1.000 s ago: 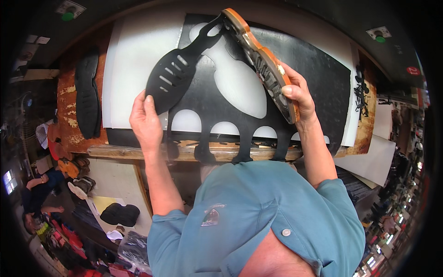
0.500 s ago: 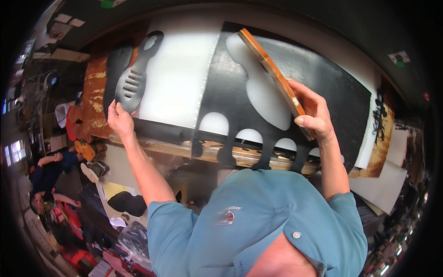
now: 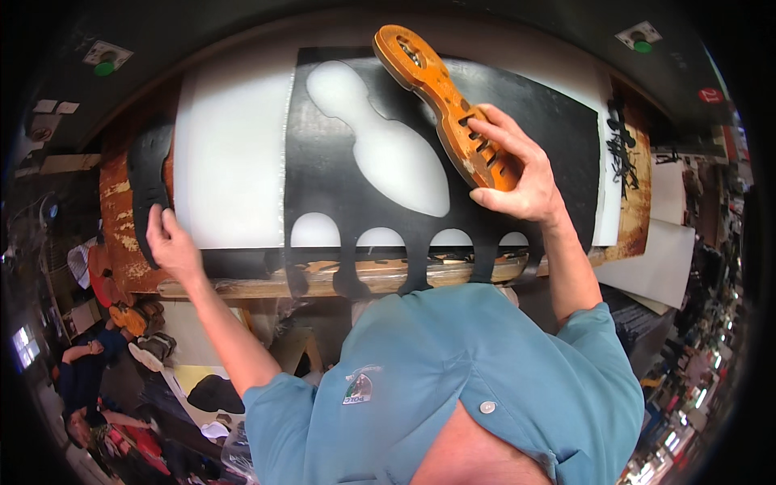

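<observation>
My right hand [image 3: 521, 166] grips an orange, sole-shaped cutting die [image 3: 449, 109] with slots and a hollow at its far end. It holds the die tilted above a black sheet [image 3: 533, 105]. A sole-shaped hole in the sheet shows the white board beneath, and rounded cut-outs line its near edge. At the far left, my left hand [image 3: 174, 246] rests its slightly parted fingers on black sole pieces [image 3: 150, 162] that lie stacked at the table's end.
A white board [image 3: 230, 153] lies under the sheet on a worn brown table [image 3: 117, 218]. Green buttons [image 3: 104, 68] sit on the dark machine beam beyond. Black scraps [image 3: 621, 141] lie at the right. Another person [image 3: 85, 372] is at the lower left.
My left hand has carried the slotted black sole piece left onto the stack and loosened its fingers. My right hand has turned the die so its broad face shows. The view has shifted.
</observation>
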{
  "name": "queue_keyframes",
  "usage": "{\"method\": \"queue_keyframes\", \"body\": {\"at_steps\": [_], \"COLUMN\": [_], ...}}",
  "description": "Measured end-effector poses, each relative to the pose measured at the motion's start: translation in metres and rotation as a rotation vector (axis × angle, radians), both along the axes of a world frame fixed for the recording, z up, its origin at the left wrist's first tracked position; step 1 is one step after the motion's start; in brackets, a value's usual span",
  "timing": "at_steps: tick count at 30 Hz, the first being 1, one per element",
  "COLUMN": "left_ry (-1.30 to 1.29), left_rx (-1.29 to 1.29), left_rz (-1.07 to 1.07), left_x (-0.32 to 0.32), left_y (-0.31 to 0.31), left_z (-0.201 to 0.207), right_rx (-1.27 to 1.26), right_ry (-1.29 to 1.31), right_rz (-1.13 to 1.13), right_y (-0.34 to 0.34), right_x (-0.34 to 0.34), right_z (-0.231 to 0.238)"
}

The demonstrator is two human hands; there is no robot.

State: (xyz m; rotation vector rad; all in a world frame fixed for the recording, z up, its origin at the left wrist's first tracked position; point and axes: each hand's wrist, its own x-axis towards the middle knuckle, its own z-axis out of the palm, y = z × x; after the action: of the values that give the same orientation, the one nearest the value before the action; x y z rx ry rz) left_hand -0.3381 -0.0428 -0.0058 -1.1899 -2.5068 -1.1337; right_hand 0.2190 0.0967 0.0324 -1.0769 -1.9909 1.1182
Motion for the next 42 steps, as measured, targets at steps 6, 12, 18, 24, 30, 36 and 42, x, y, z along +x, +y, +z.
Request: {"method": "queue_keyframes", "body": {"at_steps": [6, 12, 18, 24, 30, 36, 42], "left_ry": [0.069, 0.234, 0.201, -0.061, -0.438, 0.077, 0.074], "left_rx": [-0.109, -0.109, -0.140, -0.034, -0.092, 0.175, 0.135], "left_rz": [-0.474, -0.552, -0.547, -0.681, -1.057, -1.146, -1.060], "left_x": [0.166, 0.170, 0.161, 0.204, 0.321, 0.346, 0.340], "left_y": [0.053, 0.057, 0.061, 0.030, -0.043, -0.038, -0.043], "left_z": [-0.013, -0.029, -0.034, 0.001, -0.012, -0.054, -0.060], "right_rx": [0.416, 0.487, 0.602, 0.527, 0.593, 0.393, 0.447], "right_ry": [-0.317, -0.293, -0.180, -0.212, -0.043, 0.141, 0.495], "right_rz": [0.054, 0.095, 0.126, -0.110, -0.230, -0.183, -0.883], "right_y": [0.009, 0.012, 0.019, -0.022, -0.039, -0.034, -0.026], "right_x": [0.003, 0.012, 0.010, 0.038, 0.050, 0.062, 0.152], "right_z": [-0.022, -0.039, -0.039, -0.043, -0.072, -0.073, 0.000]}}
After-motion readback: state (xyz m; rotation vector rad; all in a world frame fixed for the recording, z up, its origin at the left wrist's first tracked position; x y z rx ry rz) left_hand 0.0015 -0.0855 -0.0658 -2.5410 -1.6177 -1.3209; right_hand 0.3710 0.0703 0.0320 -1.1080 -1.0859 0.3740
